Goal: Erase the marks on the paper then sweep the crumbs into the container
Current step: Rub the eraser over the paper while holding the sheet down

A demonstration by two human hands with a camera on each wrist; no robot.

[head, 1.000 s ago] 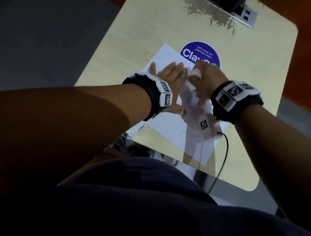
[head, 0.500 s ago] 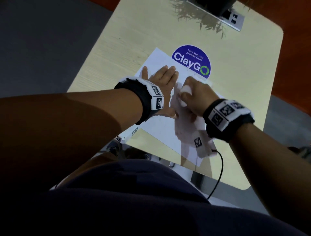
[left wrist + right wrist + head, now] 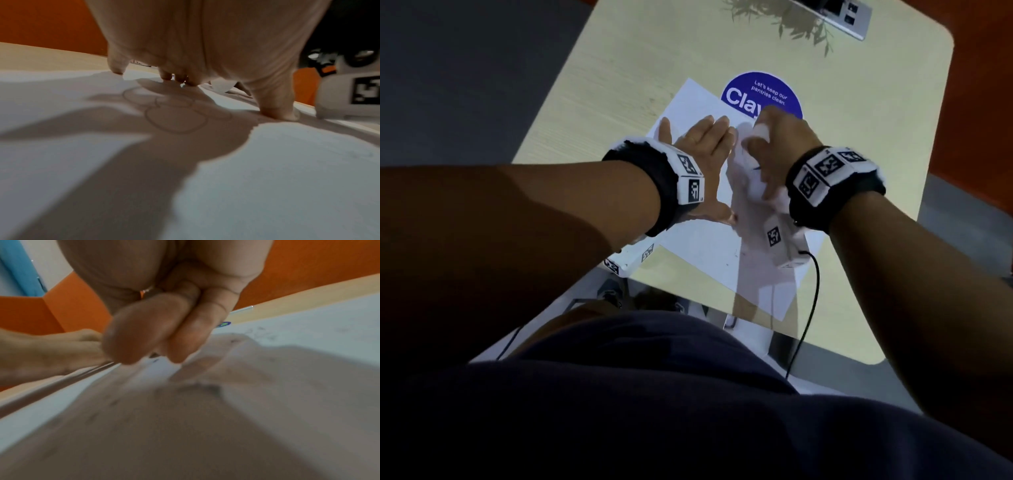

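Both hands sit mid-sheet: the left hand [image 3: 702, 161] lies flat, fingers straight, pinning the paper [image 3: 698, 246], while at its 3 o'clock the right hand [image 3: 777, 147] curls around a white eraser [image 3: 761, 130]. Only the left wrist view shows pencilled loops [image 3: 176, 112] beneath the palm. Bare tabletop [image 3: 619, 85] stretches toward 12 o'clock past the blue sticker [image 3: 774, 92].
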